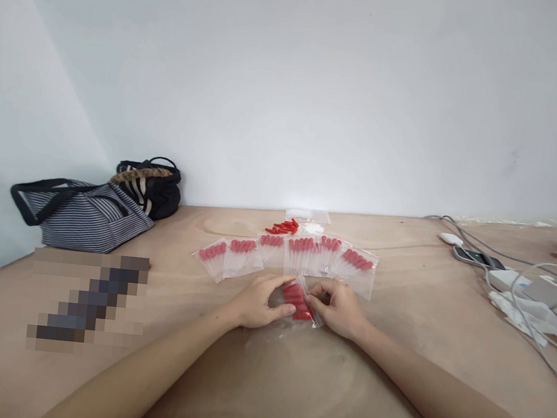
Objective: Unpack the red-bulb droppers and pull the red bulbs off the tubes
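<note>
My left hand [260, 301] and my right hand [336, 307] both pinch a small clear plastic bag [298, 303] that holds several red pieces, low over the wooden table [262, 378]. The left thumb lies across the bag's left edge; the right fingers curl at its right edge. Just beyond my hands a row of filled clear bags [288, 256] fans out side by side, each with red pieces at its top. Behind the row lies a loose pile of red pieces [284, 226] and a stack of empty clear bags [308, 216].
A striped tote bag [83, 216] and a black bag [155, 187] sit at the back left by the wall. At the right are a phone [478, 258], a white mouse [451, 239], white cables [526, 292] and white boxes [553, 294]. A blurred patch [87, 302] covers something at left.
</note>
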Demonstrator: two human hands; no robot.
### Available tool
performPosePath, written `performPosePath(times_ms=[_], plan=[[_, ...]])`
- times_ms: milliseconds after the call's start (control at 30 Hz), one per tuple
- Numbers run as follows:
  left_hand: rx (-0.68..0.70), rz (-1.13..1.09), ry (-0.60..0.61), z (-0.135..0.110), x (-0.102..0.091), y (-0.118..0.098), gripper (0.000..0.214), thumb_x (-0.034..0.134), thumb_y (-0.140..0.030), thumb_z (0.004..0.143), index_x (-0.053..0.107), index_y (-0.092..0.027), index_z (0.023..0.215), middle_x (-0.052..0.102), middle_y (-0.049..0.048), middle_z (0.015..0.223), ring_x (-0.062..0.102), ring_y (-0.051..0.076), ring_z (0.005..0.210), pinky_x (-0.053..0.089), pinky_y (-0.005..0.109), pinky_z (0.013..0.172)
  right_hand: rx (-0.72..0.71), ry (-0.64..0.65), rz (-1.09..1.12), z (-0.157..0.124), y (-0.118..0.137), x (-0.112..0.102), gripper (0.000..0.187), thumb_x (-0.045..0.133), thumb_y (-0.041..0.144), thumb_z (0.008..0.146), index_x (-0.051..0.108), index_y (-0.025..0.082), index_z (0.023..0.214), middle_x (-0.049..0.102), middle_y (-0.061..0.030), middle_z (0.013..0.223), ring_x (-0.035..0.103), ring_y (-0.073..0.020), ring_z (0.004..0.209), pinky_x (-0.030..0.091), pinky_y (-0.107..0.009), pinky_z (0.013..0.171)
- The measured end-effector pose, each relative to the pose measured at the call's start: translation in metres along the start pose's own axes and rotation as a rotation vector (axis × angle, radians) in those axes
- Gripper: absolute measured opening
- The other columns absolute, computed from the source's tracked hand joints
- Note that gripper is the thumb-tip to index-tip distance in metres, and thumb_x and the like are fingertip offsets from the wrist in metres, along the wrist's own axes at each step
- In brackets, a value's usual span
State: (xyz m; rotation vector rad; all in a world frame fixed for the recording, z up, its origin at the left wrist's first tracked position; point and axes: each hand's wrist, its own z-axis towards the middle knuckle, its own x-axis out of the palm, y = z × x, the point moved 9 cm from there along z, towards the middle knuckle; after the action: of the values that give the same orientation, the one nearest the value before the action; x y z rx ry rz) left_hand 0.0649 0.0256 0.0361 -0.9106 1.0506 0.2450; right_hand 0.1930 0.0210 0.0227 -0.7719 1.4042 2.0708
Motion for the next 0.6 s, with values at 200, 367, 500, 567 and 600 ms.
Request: performPosePath(times_ms=[200, 367, 500, 567, 600], plan=[[-0.116, -0.220, -0.074, 0.030, 0.013, 0.016, 0.038, 0.055, -0.031, 0.077, 0.052, -0.016, 0.112, 0.064, 0.0029, 0.083, 0.059, 0.016, 0.072, 0.047, 0.029, 0.069, 0.047, -0.005, 0.136, -0.003, -0.007, 0.008, 0.025, 0.051, 0.040, 0.075, 0.061, 0.019, 0.066, 0.062, 0.0001, 0.060, 0.054, -0.0122, 0.055, 0.040, -0.024, 0.054], [-0.138, -0.374, -0.107, 0.033, 0.017, 0.030, 0.034, 0.058, -0.027, 0.075, 0.055, -0.014, 0.106, 0.058, 0.0006, 0.075, 0.055, 0.013, 0.064, 0.046, 0.026, 0.062, 0.097, 0.034, 0.362, 0.000, -0.022, 0.013, 0.034, 0.045, 0.042, 0.080, 0.060, 0.018, 0.099, 0.066, -0.0026, 0.071, 0.059, -0.0152, 0.063, 0.045, -0.027, 0.058], [-0.114, -0.378, -0.094, 0.029, 0.015, 0.027, 0.035, 0.057, -0.023, 0.076, 0.052, -0.017, 0.110, 0.058, -0.0006, 0.077, 0.055, 0.012, 0.065, 0.047, 0.026, 0.065, 0.090, 0.164, 0.424, -0.002, -0.019, 0.023, 0.041, 0.054, 0.039, 0.074, 0.056, 0.018, 0.110, 0.066, 0.0002, 0.066, 0.058, -0.0146, 0.060, 0.045, -0.027, 0.057], [-0.096, -0.345, -0.054, 0.028, 0.014, 0.021, 0.037, 0.054, -0.021, 0.078, 0.049, -0.019, 0.115, 0.058, -0.0004, 0.080, 0.056, 0.012, 0.067, 0.047, 0.026, 0.066, 0.086, 0.175, 0.425, -0.004, -0.017, 0.025, 0.044, 0.058, 0.037, 0.071, 0.055, 0.018, 0.110, 0.065, 0.0016, 0.063, 0.057, -0.0135, 0.056, 0.045, -0.026, 0.055], [-0.070, -0.311, -0.031, 0.028, 0.013, 0.015, 0.037, 0.052, -0.020, 0.079, 0.049, -0.020, 0.116, 0.059, 0.0005, 0.084, 0.056, 0.013, 0.071, 0.047, 0.026, 0.068, 0.094, 0.156, 0.421, -0.004, -0.017, 0.025, 0.045, 0.059, 0.036, 0.070, 0.055, 0.018, 0.111, 0.065, 0.0019, 0.062, 0.057, -0.0131, 0.055, 0.044, -0.025, 0.054]])
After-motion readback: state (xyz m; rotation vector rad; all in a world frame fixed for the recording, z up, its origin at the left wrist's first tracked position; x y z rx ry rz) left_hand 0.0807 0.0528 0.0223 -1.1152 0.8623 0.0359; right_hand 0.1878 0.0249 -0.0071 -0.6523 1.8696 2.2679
